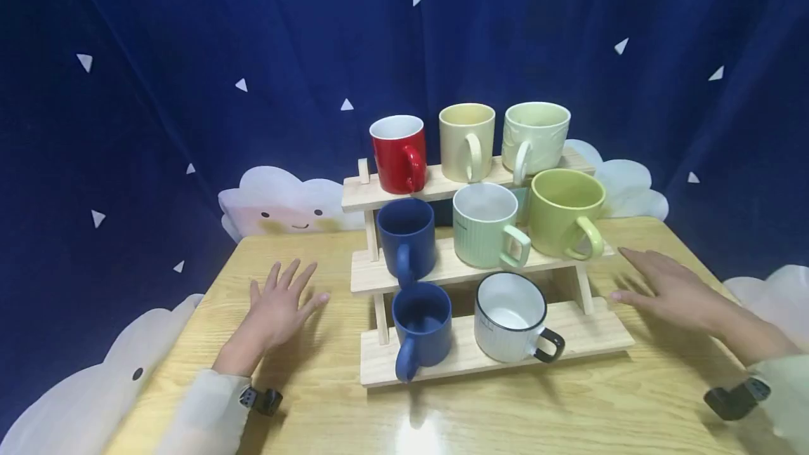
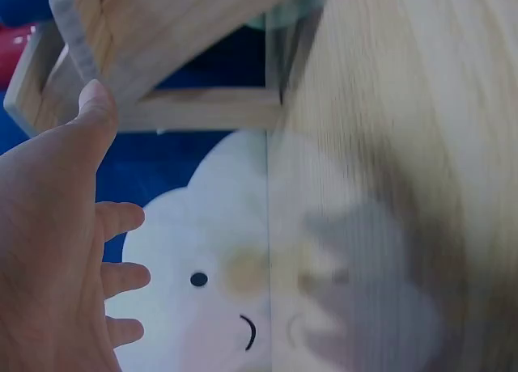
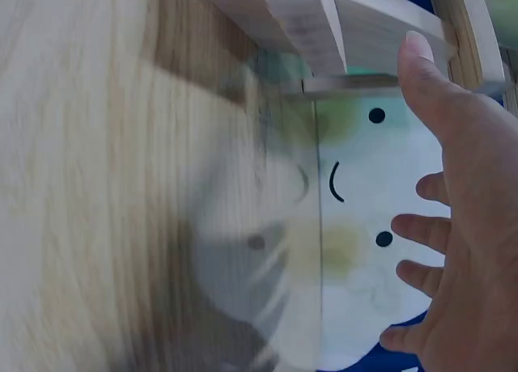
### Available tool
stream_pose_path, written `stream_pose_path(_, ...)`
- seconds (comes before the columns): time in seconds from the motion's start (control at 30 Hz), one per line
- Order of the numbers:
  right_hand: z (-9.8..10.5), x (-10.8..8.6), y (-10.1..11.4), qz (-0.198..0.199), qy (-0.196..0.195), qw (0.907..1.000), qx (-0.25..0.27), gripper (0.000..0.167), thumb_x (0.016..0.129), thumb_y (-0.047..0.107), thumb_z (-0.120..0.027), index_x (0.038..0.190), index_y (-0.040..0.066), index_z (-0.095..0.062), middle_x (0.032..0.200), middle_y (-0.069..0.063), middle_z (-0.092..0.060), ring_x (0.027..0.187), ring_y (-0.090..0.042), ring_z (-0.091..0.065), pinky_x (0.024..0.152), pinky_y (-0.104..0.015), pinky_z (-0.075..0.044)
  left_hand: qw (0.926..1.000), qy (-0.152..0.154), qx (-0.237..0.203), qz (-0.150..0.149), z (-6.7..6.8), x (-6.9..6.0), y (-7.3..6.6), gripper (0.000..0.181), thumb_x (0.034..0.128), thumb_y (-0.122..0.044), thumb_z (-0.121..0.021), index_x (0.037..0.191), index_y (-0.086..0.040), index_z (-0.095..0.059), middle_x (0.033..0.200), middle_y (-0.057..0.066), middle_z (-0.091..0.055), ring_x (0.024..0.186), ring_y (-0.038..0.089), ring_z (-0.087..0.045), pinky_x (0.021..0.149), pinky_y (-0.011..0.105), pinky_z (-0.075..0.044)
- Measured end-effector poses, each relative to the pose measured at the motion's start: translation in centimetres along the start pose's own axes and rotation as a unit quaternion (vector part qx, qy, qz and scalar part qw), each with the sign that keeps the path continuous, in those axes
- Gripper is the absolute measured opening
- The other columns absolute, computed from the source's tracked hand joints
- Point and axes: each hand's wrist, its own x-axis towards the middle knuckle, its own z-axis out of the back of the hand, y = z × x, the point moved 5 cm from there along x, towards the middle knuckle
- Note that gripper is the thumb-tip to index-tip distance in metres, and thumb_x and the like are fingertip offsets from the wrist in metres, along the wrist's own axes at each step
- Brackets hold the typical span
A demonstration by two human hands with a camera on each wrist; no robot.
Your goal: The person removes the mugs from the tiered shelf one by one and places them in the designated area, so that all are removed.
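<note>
A three-tier wooden rack (image 1: pixel 499 364) holds several mugs. On top stand a red mug (image 1: pixel 393 160), a cream mug (image 1: pixel 454 149) and a pale green mug (image 1: pixel 546 142). The middle tier has a dark blue mug (image 1: pixel 417 230), a mint mug (image 1: pixel 483 230) and an olive-green mug (image 1: pixel 556 216). A blue mug (image 1: pixel 432 335) and a white black-rimmed mug (image 1: pixel 502 328) are on the lowest tier. My left hand (image 1: pixel 278 311), fingers spread, is left of the rack, holding nothing; my right hand (image 1: pixel 685 293), empty with fingers extended, is at its right.
The wooden table (image 1: pixel 329 413) extends around the rack. Behind it hangs a dark blue curtain (image 1: pixel 303 34) with white triangles. Cloud-shaped panels (image 1: pixel 284 195) line the table's back edge, and more cloud shapes show at both sides.
</note>
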Motion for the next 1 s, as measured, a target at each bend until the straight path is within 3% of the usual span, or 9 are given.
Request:
stream_pose_path(0.13,-0.5,0.2,0.9,0.015,-0.01,0.9996,0.02,0.08,0.088,0.04,-0.072,0.142,-0.008,-0.039,0.136,-0.037,-0.043,0.123,-0.057,-0.036,0.097,-0.07,-0.029,0.9998,-0.011,0.0,-0.016,-0.2,-0.5,-1.6,0.077,0.0959,-0.067,-0.036,0.153,-0.017,-0.032,0.155,0.021,-0.028,0.141,0.051,-0.013,0.1,0.08,-0.007)
stream_pose_path(0.3,-0.9,0.3,2.1,0.04,-0.037,0.9975,0.045,0.071,0.086,0.035,-0.075,0.139,-0.003,-0.047,0.133,-0.03,-0.05,0.123,-0.052,-0.041,0.096,-0.067,-0.033,0.9991,-0.026,-0.006,-0.034,-0.4,-0.9,-3.5,0.073,0.0958,-0.065,-0.041,0.151,-0.018,-0.036,0.151,0.019,-0.036,0.14,0.049,-0.019,0.101,0.079,-0.01)
stream_pose_path(0.47,-1.1,0.4,2.9,0.061,-0.039,0.9961,0.051,0.068,0.089,0.035,-0.072,0.142,0.001,-0.046,0.135,-0.027,-0.051,0.123,-0.051,-0.043,0.096,-0.067,-0.033,0.998,-0.036,-0.005,-0.052,-0.8,-1.1,-5.1,0.073,0.0948,-0.066,-0.042,0.149,-0.017,-0.041,0.148,0.016,-0.041,0.139,0.046,-0.026,0.103,0.076,-0.014)
stream_pose_path(0.8,-1.9,0.0,3.3,0.033,-0.025,0.9981,0.045,0.058,0.091,0.04,-0.069,0.135,0.004,-0.054,0.131,-0.023,-0.056,0.12,-0.049,-0.048,0.092,-0.066,-0.038,0.9946,-0.048,0.02,-0.089,-2.0,-1.7,-8.1,0.072,0.094,-0.065,-0.044,0.134,-0.007,-0.056,0.139,0.015,-0.052,0.133,0.042,-0.039,0.105,0.07,-0.024)
stream_pose_path(1.0,-2.5,-0.1,3.3,0.031,-0.027,0.9984,0.039,0.052,0.092,0.041,-0.067,0.131,0.007,-0.058,0.124,-0.02,-0.062,0.112,-0.047,-0.056,0.087,-0.065,-0.043,0.9921,-0.057,0.043,-0.103,-2.6,-2.4,-9.4,0.075,0.0942,-0.067,-0.041,0.137,-0.008,-0.055,0.135,0.014,-0.056,0.127,0.039,-0.047,0.104,0.066,-0.03)
